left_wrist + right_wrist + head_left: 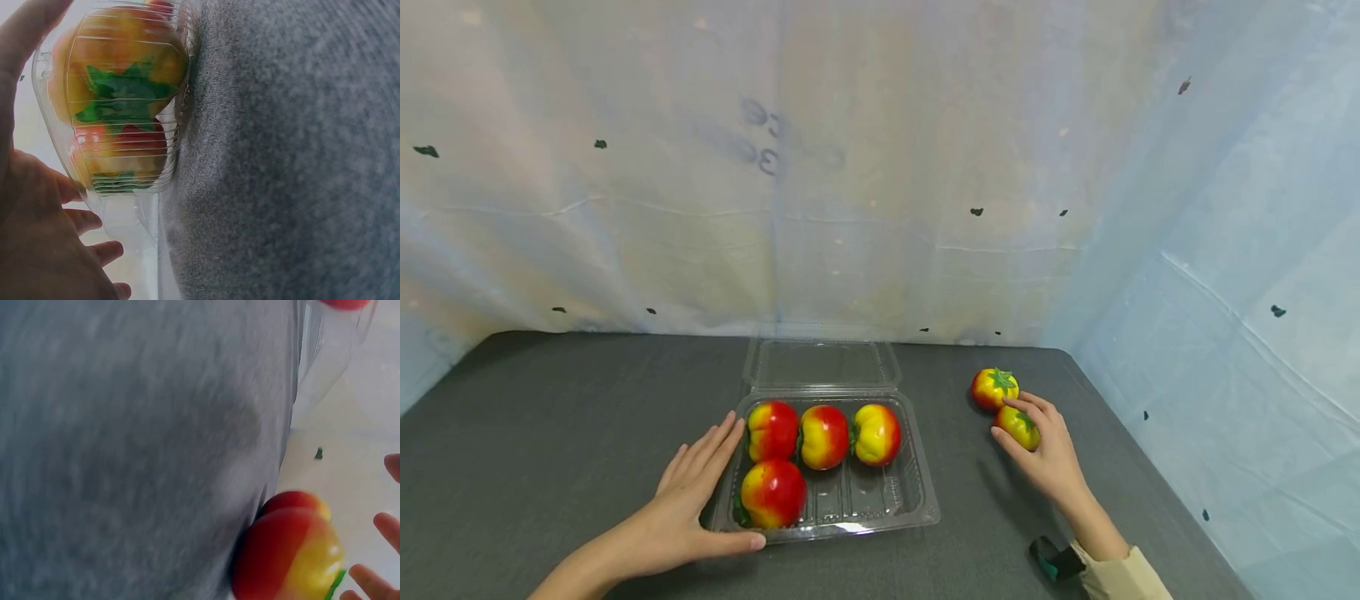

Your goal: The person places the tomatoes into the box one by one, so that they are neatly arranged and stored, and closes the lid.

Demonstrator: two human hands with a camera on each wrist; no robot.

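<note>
A clear plastic clamshell box (880, 500), its lid (820, 365) laid back behind it, holds several red-and-yellow, tomato-like fruits (825, 437). Three lie in a back row and one at the front left. My left hand (681, 512) spreads its straight fingers along the box's left side, thumb at the front rim. In the left wrist view, a green star-shaped leaf (128, 94) shows through the box wall. My right hand (1045, 454) hovers over the nearer of two loose fruits (1017, 427), fingers spread. The right wrist view shows its fingertips (372, 581) just above that fruit (284, 556).
Behind the nearer loose fruit sits the other one (992, 387), close against it. The dark grey table (550, 417) ends at a pale plastic sheet (850, 208) at the back, with another sheet (1232, 333) along the right. A black strap (1052, 560) is at my right wrist.
</note>
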